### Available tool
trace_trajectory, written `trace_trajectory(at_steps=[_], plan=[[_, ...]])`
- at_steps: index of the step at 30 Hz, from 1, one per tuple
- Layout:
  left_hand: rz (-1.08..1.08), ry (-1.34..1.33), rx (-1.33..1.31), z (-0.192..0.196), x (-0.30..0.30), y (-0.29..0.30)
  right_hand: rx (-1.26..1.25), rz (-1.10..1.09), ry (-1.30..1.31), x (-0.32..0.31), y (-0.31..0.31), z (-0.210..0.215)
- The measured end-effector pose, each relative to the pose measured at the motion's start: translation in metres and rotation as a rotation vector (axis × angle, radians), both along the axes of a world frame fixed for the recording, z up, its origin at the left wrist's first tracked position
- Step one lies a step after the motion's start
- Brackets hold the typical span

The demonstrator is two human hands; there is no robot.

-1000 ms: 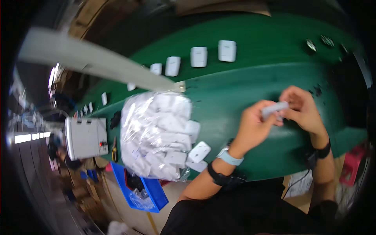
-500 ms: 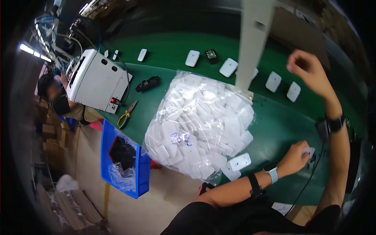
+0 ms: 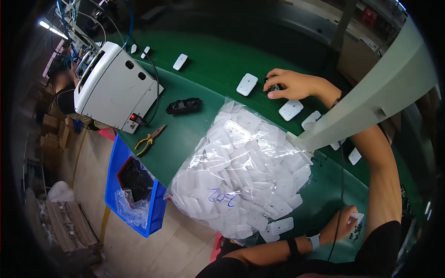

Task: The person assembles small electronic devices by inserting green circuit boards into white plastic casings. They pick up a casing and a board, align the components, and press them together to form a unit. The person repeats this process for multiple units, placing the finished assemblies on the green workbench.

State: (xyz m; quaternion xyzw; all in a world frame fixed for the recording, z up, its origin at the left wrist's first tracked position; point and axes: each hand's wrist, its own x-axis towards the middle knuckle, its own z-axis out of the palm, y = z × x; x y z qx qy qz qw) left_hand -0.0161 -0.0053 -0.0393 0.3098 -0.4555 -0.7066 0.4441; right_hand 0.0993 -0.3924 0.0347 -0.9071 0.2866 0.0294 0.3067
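My left hand [image 3: 340,225], at the lower right over the green table, is closed on a small white plastic piece [image 3: 357,217]. Dark small parts [image 3: 356,233] lie on the table beside it. My right hand [image 3: 294,85] is stretched out over the green belt, fingers and thumb apart around a small dark block [image 3: 275,87] partly hidden by them; whether they touch it I cannot tell. A white rounded cover [image 3: 290,110] lies just below this hand, another white cover [image 3: 247,85] to its left. A clear bag [image 3: 241,171] full of white covers fills the table's middle.
A pale post [image 3: 371,97] crosses in front of my right forearm. At the left are a white machine [image 3: 118,88], a black plastic part [image 3: 184,106] and yellow-handled pliers [image 3: 149,140]. A blue bin [image 3: 156,215] stands below the table edge. A person [image 3: 65,88] sits beyond the machine.
My right hand has moved left and across the belt to the dark block. The left hand still holds its white piece. The whole view has shifted and turned.
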Motion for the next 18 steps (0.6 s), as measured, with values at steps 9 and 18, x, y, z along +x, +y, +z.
trace_trajectory(at_steps=[9, 18], plan=[[-0.067, -0.053, -0.097, -0.015, -0.005, -0.001, -0.402, -0.340, -0.698, -0.122, 0.085, 0.092], [-0.289, 0.239, 0.221, 0.007, 0.005, -0.023, -0.263, -0.930, -0.750, -0.298, 0.374, 0.104]])
